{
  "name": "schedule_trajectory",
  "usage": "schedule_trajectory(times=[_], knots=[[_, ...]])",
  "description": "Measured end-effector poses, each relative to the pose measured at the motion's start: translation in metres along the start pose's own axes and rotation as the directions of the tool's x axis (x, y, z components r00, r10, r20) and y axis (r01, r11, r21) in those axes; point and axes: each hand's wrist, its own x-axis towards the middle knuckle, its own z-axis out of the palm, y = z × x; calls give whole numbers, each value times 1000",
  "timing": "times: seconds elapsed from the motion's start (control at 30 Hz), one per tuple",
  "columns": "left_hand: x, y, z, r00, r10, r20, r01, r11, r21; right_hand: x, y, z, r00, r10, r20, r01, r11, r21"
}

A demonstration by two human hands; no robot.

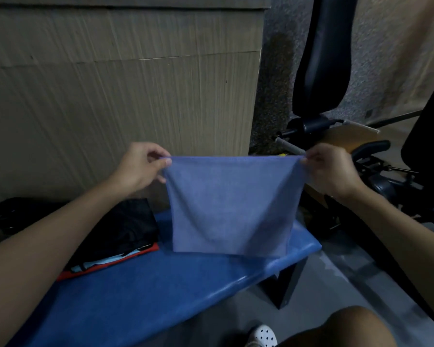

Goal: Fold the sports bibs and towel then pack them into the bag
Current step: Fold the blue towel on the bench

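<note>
blue towel [232, 204] held spread and hanging above the far end of the blue surface [161, 296], lower edge just over it, contact not discernible. left hand [138, 166] pinching the towel's upper left corner between thumb and fingers; right hand [328, 169] pinching the upper right corner likewise. stack of folded dark, pale-blue and red bibs [115, 236] lying on the surface, toward its left side. dark object [8, 214] past the surface's left edge, too dim to identify. cardboard panel [123, 83] behind the surface.
</note>
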Motion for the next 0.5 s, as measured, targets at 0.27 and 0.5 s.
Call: schedule_trajectory(times=[0.27, 0.5], knots=[[-14, -9, -6, 996, 74, -43, -80, 981, -177, 6, 9, 4, 997, -76, 30, 71, 988, 135], [-131, -106, 25, 950, -101, 294, 83, 994, 74, -113, 73, 32, 876, 15, 483, -29, 999, 21]])
